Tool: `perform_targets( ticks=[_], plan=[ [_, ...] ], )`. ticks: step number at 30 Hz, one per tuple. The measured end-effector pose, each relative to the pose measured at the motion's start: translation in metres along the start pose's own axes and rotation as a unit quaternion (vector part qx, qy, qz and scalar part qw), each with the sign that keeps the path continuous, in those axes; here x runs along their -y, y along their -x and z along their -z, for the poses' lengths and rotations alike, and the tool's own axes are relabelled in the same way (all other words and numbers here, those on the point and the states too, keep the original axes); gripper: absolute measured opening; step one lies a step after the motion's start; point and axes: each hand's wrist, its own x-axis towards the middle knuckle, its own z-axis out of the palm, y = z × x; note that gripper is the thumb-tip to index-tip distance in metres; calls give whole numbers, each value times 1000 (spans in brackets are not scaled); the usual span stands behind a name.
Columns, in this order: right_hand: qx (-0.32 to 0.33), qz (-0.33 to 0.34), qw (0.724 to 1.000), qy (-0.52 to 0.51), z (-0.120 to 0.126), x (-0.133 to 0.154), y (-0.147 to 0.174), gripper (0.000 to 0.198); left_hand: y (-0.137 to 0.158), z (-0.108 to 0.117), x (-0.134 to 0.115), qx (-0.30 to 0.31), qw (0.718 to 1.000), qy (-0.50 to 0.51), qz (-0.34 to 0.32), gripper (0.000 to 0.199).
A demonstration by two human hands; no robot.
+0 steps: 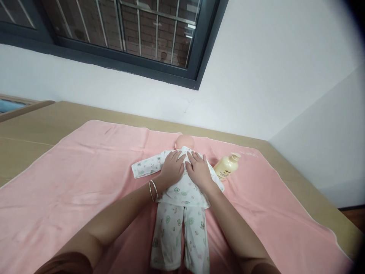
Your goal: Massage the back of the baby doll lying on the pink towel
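Note:
A baby doll (184, 141) lies stretched out on a pink cloth (114, 182), its bare round head toward the wall. It wears a white printed top (182, 192) and matching trousers (168, 236). My left hand (172, 167) rests flat on the upper left of the top, fingers spread toward the doll's head; two bangles circle that wrist. On the upper right of the top lies my right hand (199, 171), also flat with fingers apart. The fingertips of both hands nearly meet at the middle. Neither hand grips anything. The doll's face is out of sight.
Right of the doll, a cream-yellow bottle (227, 166) stands tilted in view close to its sleeve. The cloth covers much of a wooden tabletop (74, 114). Behind rises a white wall (242, 76) with a dark-framed barred window (154, 34).

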Motion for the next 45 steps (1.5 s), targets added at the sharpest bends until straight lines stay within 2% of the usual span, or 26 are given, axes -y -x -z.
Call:
perform_targets(
  ticks=[4,9,14,18,37,42,45],
  plan=[
    [-23,12,999,42,3,11,6,45,1,2,-3,-16,1000,3,12,37],
    [-48,-57,997,28,0,16,9,42,4,1,-4,-38,998,5,55,32],
    [-55,-91,994,-14,-9,11,8,49,4,-2,-4,-23,995,10,92,37],
    [-56,-84,995,-28,-15,8,8,51,4,-6,-2,-14,994,17,109,42],
    [-46,-85,995,-23,-14,9,9,51,4,-8,0,-15,993,25,112,42],
    [-35,-66,997,22,-9,13,8,53,5,-9,-1,-9,993,14,116,42],
    [-12,-42,999,16,-7,8,2,55,6,-9,-1,0,993,3,119,44]
  ],
)
